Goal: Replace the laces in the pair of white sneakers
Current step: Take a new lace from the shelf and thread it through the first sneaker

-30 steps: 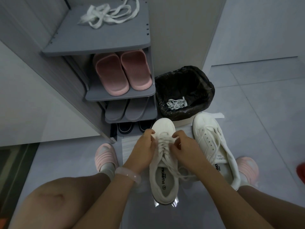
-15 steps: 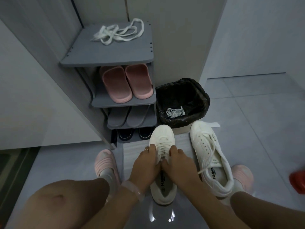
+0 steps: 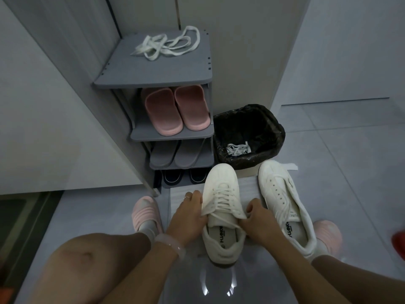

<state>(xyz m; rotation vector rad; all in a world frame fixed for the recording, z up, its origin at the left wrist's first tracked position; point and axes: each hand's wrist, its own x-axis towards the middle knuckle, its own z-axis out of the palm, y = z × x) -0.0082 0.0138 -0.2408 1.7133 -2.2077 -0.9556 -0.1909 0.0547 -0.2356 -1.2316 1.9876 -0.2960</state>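
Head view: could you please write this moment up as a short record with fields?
setting: grey tiled floor beside a shoe rack
left hand: pinches the laces at the near sneaker's left side
right hand: grips the same sneaker's right side
second sneaker: on the floor to the right, lace loose
spare laces: heaped on the rack's top shelf
bin: black liner, laces inside
pink slippers: on the second shelf
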